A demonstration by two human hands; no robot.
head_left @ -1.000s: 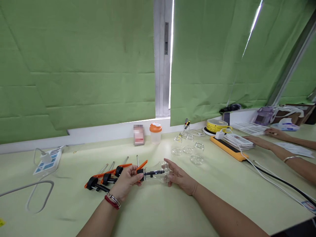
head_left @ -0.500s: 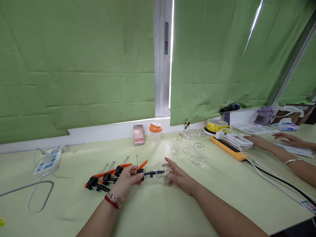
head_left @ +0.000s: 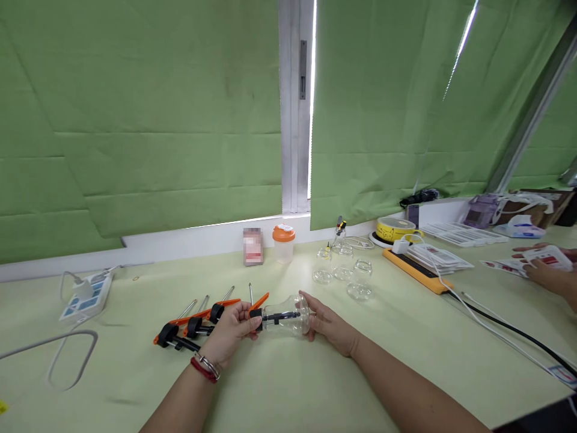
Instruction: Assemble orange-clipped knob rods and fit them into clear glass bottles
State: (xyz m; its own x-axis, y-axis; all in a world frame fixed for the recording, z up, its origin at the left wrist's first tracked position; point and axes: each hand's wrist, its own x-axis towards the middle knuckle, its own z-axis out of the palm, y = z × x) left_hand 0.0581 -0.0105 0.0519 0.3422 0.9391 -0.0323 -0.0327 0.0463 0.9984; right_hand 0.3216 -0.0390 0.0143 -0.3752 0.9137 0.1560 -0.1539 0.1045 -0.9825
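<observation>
My left hand [head_left: 232, 331] is closed on the black neck piece [head_left: 256, 319] of an orange-handled pump top, whose black stem lies inside a clear glass bottle [head_left: 286, 316]. The bottle is on its side, its base toward the right. My right hand [head_left: 331, 325] wraps round that base. Left of the bottle, several orange-and-black pump tops [head_left: 169, 334] with metal spouts lie on the table, partly behind my left hand. Glass bottles [head_left: 359, 282] stand upright behind my right hand.
Along the back stand a pinkish box [head_left: 253, 246] and an orange-lidded cup [head_left: 283, 243]. A white power strip [head_left: 88, 297] is at left. At right are an orange power strip [head_left: 415, 270], cables, papers [head_left: 439, 257] and another person's hands [head_left: 547, 273].
The other person's hands have moved right, away from the paper stack, and now hold printed packets. My hands and the bottle have barely moved.
</observation>
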